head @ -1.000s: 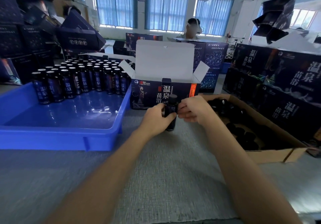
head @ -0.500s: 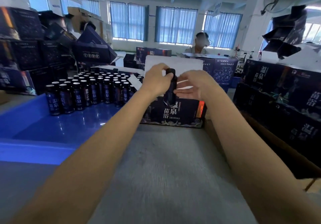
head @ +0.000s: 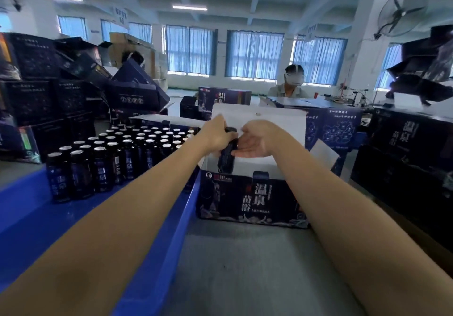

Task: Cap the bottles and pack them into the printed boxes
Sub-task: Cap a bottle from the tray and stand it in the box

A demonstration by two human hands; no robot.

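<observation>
Far left of the frame, dark cartons (head: pixel 36 83) are piled up high, a few of them tipped over. Below them, lower left, sits a blue tray (head: pixel 29 217) with a crowd of bottles (head: pixel 105 159) standing upright at its far end (silver tops showing, no black caps on these).

Centre of the frame is where the hands are. The left hand (head: pixel 217 135) has its fingers curled round the top of a capped bottle (head: pixel 226 154), gripping it right at the black cap. The bottle leans a bit and hangs over the left part of the open printed box (head: pixel 252 198), with its lower end right at the rim of the front wall. I can't tell if it touches anything inside. The right hand (head: pixel 255 141) is just beside it, palm up and fingers straight, fingertips against the bottle's side, not wrapped round anything.

The box stands on the grey table (head: pixel 245 266), hard against the tray's right wall, with its white lid flap up behind the hands.

Behind that, a person (head: pixel 291 83) sits at another table. At the right edge there's a stack of boxes (head: pixel 404 144), and a fan (head: pixel 397 14) is in the upper right.
</observation>
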